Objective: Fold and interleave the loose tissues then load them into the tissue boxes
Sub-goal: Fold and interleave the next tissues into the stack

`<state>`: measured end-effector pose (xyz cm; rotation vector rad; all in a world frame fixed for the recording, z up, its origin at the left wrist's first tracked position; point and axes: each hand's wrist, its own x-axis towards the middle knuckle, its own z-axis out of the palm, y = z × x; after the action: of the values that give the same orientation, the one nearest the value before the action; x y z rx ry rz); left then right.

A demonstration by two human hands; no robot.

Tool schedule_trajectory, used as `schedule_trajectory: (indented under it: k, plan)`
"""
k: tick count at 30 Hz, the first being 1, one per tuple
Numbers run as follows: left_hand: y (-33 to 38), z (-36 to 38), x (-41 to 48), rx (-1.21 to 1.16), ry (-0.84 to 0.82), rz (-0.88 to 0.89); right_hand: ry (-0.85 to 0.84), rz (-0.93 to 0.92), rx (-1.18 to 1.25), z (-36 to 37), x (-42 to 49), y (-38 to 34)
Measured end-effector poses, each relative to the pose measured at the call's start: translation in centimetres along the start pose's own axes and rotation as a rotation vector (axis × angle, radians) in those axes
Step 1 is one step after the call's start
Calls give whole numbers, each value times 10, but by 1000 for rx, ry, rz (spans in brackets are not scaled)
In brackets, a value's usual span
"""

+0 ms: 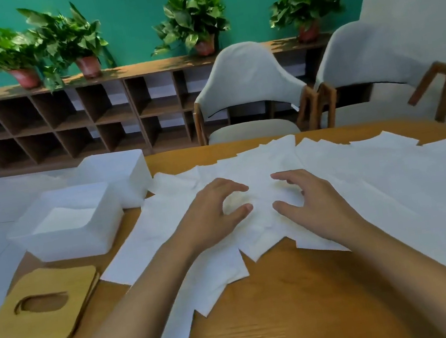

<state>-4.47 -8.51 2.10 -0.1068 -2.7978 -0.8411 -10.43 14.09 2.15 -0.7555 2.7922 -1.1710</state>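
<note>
While left hand (217,213) and right hand (307,199) arch over loose tissues (380,190) | both grips released

surface: wooden table (295,303) | on it: loose tissues (379,187), near box (64,243), far box (130,180), stacked wooden lids (67,284)

Left hand (214,220) and right hand (312,205) reach forward, fingers (230,185) arched.

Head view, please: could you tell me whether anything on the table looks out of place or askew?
The loose tissues lie scattered and overlapping at odd angles across the table. The stacked wooden lids sit off the tissue boxes and seem to overhang the table's left edge.
</note>
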Motion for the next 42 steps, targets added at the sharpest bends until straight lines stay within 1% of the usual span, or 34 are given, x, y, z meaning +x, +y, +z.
schedule_trajectory:
  k: [4, 7, 9, 13, 17, 20, 22, 24, 25, 27, 29, 31, 33, 36, 39, 41, 42]
  plan:
    - [21, 53, 14, -44, -1, 24, 17, -23, -43, -13, -11, 37]
    - [28, 81, 19, -32, -7, 33, 93, -89, -71, -15, -19, 59]
    - [27, 92, 21, -34, 32, 66, 140, -113, -77, -14, -22, 72]
    - [26, 105, 27, -25, 137, 153, 183, -107, -85, -15, -21, 84]
    - [27, 109, 33, 36, 292, 278, 153, -162, -118, -14, -19, 85]
    - [28, 104, 28, 33, 295, 307, 91, -186, -150, -15, -19, 86]
    - [36, 98, 20, -26, 275, 248, 88, -221, -164, -14, -18, 88]
    - [45, 90, 12, -181, 261, 154, 147, -254, -137, -14, -17, 88]
    - [48, 86, 10, -280, 266, 112, 169, -227, -90, -14, -18, 86]
    - [53, 76, 10, -461, 286, 48, 175, -116, 67, -17, -23, 78]
    - [54, 67, 11, -568, 228, 1, 156, -51, 291, -22, -25, 70]
    - [55, 63, 12, -595, 108, -40, 127, -37, 518, -29, -27, 62]
    - [55, 60, 12, -609, 54, -81, 99, -27, 629, -34, -26, 59]
    - [51, 58, 14, -633, -7, -126, 36, 44, 683, -37, -25, 62]
    - [44, 58, 15, -540, -115, -113, -66, 130, 748, -41, -23, 68]
    - [43, 60, 15, -515, -168, -101, -98, 129, 698, -42, -22, 69]
    - [44, 63, 15, -513, -161, -108, -82, 115, 646, -42, -22, 68]
